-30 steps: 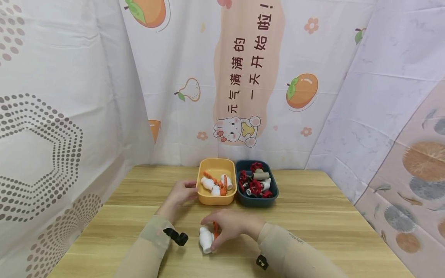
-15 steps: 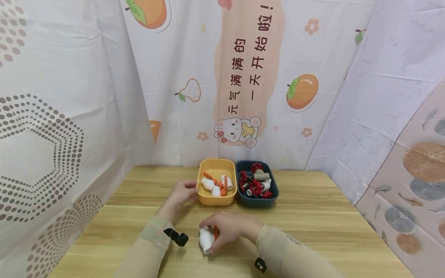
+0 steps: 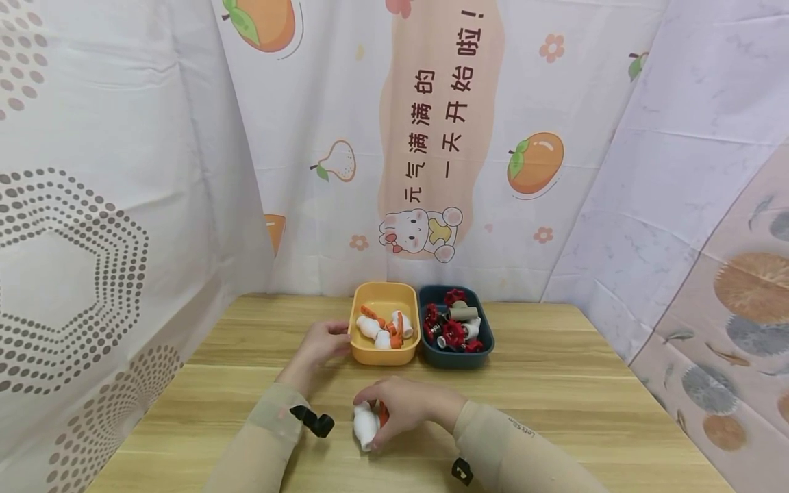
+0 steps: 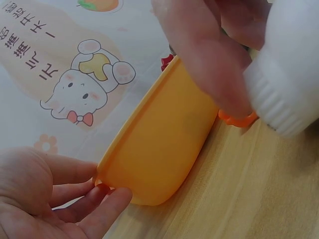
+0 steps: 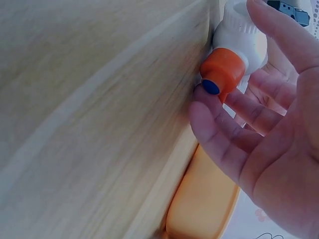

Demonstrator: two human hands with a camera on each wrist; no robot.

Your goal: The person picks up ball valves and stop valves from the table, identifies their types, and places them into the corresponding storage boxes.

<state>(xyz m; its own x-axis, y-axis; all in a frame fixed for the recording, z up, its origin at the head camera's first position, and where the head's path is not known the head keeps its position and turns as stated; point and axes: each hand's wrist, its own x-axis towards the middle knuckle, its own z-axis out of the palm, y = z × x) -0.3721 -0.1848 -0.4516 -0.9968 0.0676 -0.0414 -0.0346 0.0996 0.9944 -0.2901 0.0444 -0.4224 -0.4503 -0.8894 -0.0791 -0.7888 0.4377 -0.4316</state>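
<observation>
A white plastic ball valve point(image 3: 366, 427) with an orange handle point(image 5: 225, 67) is low over the wooden table, in front of the yellow bin point(image 3: 385, 357). My right hand point(image 3: 408, 405) grips it between thumb and fingers, one at each end of the white body; the palm partly hides the handle in the head view. In the right wrist view a blue cap shows on the handle's hub. At the left side of the yellow bin, my left hand point(image 3: 322, 342) pinches the rim, as the left wrist view point(image 4: 65, 199) shows. Several similar orange-handled valves point(image 3: 368, 326) lie inside that bin.
Touching the yellow bin on its right stands a dark blue bin point(image 3: 459, 360), filled with red-wheeled valves point(image 3: 454, 333) and grey and white pipe fittings. Printed curtains point(image 3: 333, 226) rise behind the table and at both sides.
My right hand has shifted slightly left and settled closer round the valve, covering more of the orange handle. The left hand and both bins have stayed in place.
</observation>
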